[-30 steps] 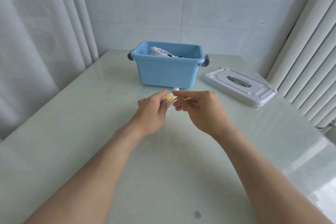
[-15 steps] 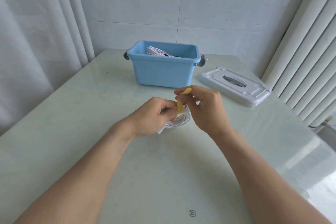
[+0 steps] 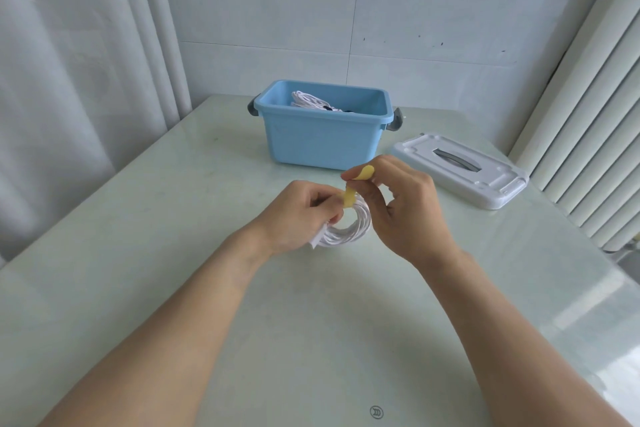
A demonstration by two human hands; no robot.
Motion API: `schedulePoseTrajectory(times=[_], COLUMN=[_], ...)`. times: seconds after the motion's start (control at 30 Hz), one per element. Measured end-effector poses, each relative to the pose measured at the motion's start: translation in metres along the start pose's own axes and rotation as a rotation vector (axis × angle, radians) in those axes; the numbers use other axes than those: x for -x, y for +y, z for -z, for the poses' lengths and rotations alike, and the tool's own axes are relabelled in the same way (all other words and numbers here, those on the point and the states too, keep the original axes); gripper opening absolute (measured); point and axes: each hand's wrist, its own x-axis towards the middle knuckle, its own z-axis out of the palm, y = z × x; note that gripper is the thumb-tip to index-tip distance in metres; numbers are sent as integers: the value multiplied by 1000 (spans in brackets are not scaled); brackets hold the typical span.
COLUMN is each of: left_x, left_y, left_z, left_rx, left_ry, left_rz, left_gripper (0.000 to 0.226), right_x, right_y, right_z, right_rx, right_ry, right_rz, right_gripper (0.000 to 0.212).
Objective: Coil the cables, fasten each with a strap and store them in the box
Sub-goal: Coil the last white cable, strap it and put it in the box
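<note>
A coiled white cable (image 3: 349,234) hangs between my hands above the middle of the table. My left hand (image 3: 298,218) grips the coil's left side. A yellow strap (image 3: 350,197) runs up from the top of the coil, and my right hand (image 3: 401,208) pinches its free end (image 3: 363,173) between thumb and forefinger. Behind my hands stands the open blue box (image 3: 322,142), with another white coiled cable (image 3: 310,101) and something dark inside it.
The box's white lid (image 3: 460,168) lies flat on the table to the right of the box. The pale green table (image 3: 173,253) ends at a tiled wall behind. Curtains hang at the left and vertical blinds at the right.
The coil has come into plain view below my hands. My right hand has drawn the yellow strap's end upward from the coil. My view has shifted slightly down.
</note>
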Motion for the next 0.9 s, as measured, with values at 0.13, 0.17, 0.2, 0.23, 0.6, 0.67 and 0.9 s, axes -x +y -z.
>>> schedulePoseTrajectory(times=[0.13,0.17,0.2,0.23,0.6,0.67,0.9], left_x=[2,3,3,4,2,1,-2], left_y=[4,3,2,0,-5,-7,-14], left_z=[-1,1,2,3,-22,-30,-41], left_rx=[-72,-98,-129,-162,-350,-305,-226], left_ry=[-141,-149,-147,-138,178,249,294], left_rz=[-6,-12,-14,-11,-135,-105,-142], left_gripper=[38,36,34,32,12,12,43], right_x=[3,4,5,5,-3,-3,-3], right_y=[1,0,0,1,4,6,11], right_z=[-1,-3,-6,-8,-6,-3,13], right_rx=[-55,-71,-81,-88,-56,-93,-297], right_ry=[-19,-48,-84,-116,-98,-82,-144], right_rz=[-176,-246,-310,-358,-677,-763,-954], right_gripper=[13,14,15,15,11,11,14])
